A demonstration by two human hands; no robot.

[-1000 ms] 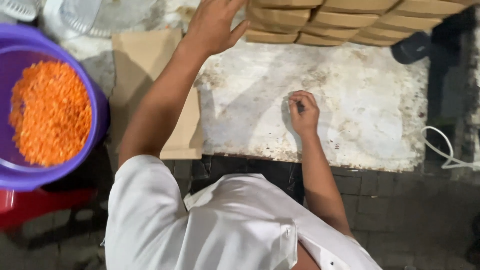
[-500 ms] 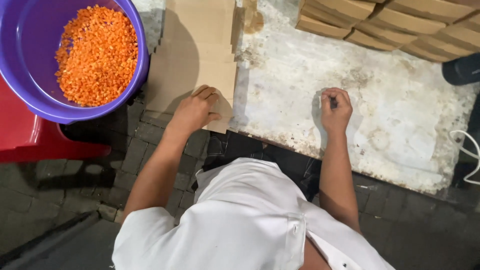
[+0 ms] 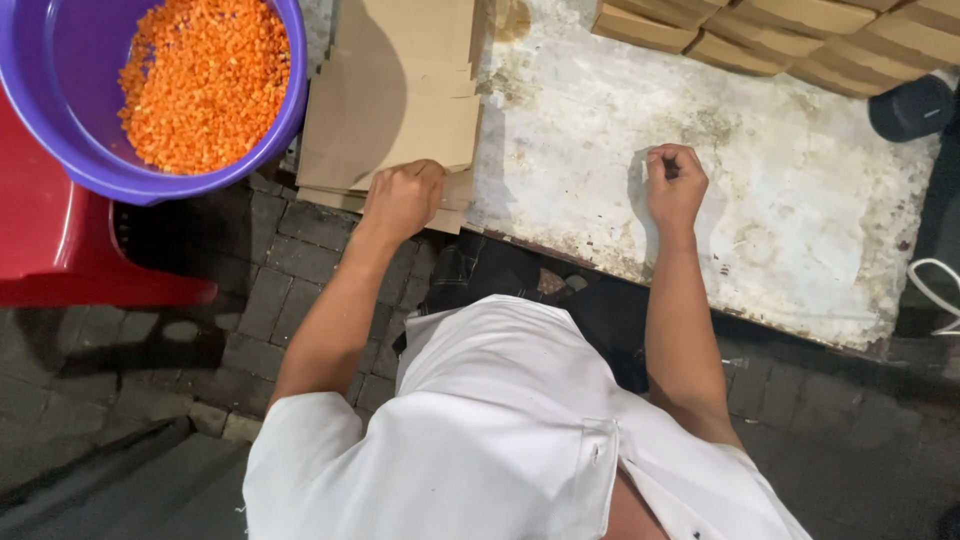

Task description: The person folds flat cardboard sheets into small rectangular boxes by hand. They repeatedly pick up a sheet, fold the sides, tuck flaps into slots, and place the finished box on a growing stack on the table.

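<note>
Left hand [image 3: 402,198] pinches the near edge of the cardboard stack [image 3: 400,110], grip closed; I lift one sheet only. Right hand [image 3: 675,185] fisted on the tabletop [image 3: 800,200], contents unclear.

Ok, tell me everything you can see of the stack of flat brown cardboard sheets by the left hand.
The stack of cardboard sheets is plain brown, flat and unprinted, several layers deep, with edges slightly staggered. It lies at the left end of the worn white table and overhangs its near edge above the paved floor. The left hand grips its near edge, fingers curled over the topmost sheets. The purple tub of orange bits sits right beside it on the left; whether they touch is unclear.
</note>
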